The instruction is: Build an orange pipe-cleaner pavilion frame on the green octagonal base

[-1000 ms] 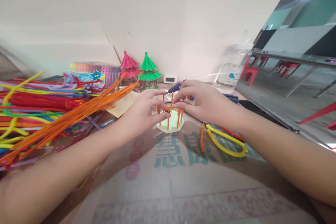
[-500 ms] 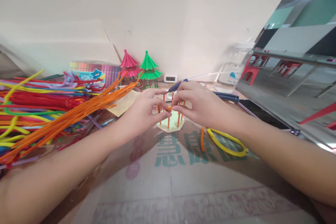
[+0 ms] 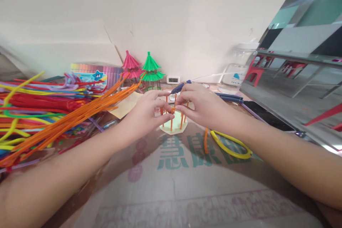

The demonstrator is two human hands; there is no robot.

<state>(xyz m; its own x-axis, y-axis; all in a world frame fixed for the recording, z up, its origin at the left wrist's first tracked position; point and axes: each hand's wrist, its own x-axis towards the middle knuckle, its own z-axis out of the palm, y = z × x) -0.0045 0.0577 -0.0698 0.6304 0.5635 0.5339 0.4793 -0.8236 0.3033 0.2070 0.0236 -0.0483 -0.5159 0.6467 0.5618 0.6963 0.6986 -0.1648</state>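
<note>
Between the thumb and fingertips of my left hand is a small piece of orange pipe cleaner. My right hand pinches the same piece from the other side, its fingertips almost touching the left ones. Both hands are over a pale green many-sided base, which lies on the table sheet. Short upright orange posts ring its edge, some partly covered by my fingers. Just behind my right hand shows the tip of a dark blue tool, its body mostly hidden.
A bundle of orange pipe cleaners lies at left over many coloured ones. Behind stand a pink tiered model, a green one, a small clock and a bottle. A yellow loop and phone lie right.
The fingers of my right hand have shifted very slightly at the orange piece, and a bit more of it shows. Everything else stays in place.
</note>
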